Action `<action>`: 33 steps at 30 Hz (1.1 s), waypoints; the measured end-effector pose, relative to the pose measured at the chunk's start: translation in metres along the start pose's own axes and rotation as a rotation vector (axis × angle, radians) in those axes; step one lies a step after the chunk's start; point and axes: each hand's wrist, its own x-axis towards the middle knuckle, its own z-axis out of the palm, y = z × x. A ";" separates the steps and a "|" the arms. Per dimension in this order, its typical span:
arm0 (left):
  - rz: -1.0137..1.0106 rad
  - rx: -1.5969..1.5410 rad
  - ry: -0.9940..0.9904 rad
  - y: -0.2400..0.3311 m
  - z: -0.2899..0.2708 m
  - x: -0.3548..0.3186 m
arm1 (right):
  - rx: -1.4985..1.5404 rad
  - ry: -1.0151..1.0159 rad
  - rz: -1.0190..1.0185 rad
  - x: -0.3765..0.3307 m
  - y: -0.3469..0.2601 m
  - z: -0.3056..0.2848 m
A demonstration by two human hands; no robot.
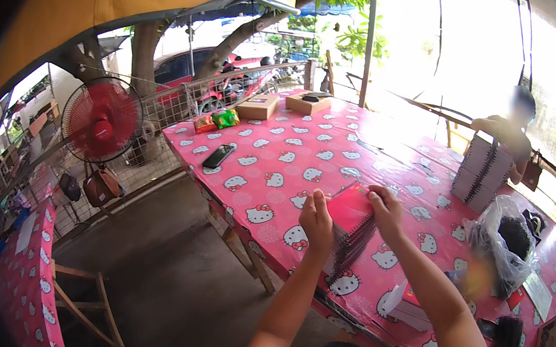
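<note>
Between my two hands stands a stack of spiral-bound notebooks, its top cover bright pink-red and its dark coil edges facing me. My left hand closes on the stack's left side, thumb pointing up. On its right side, my right hand grips near the far corner with bent fingers. The stack rests on, or just above, a table with a pink cartoon-cat cover; I cannot tell which. Partly behind my right forearm lies another pink-edged paper stack.
Across the table at right, a person is beside a tall stack of coil-bound notebooks. Nearer lies a clear plastic bag with black contents. Farther off are a phone, snack packs and cardboard boxes. A red fan stands left.
</note>
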 end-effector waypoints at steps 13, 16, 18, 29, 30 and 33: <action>0.137 -0.276 0.034 0.097 -0.033 -0.038 | -0.363 0.088 0.446 -0.128 -0.040 -0.235; 0.146 -0.351 -0.300 0.111 -0.002 -0.081 | -0.184 0.095 0.639 -0.189 -0.018 -0.240; 0.175 -0.179 -0.614 0.111 0.025 -0.105 | -0.169 0.058 0.654 -0.203 -0.002 -0.241; 0.310 0.248 -1.037 0.061 0.070 -0.191 | -0.218 0.155 0.101 -0.197 -0.022 -0.215; 0.286 0.286 -0.942 0.063 0.072 -0.194 | -0.206 0.176 0.133 -0.200 -0.013 -0.212; 0.458 0.503 -0.729 0.113 0.090 -0.205 | -0.134 0.166 0.304 -0.202 -0.022 -0.208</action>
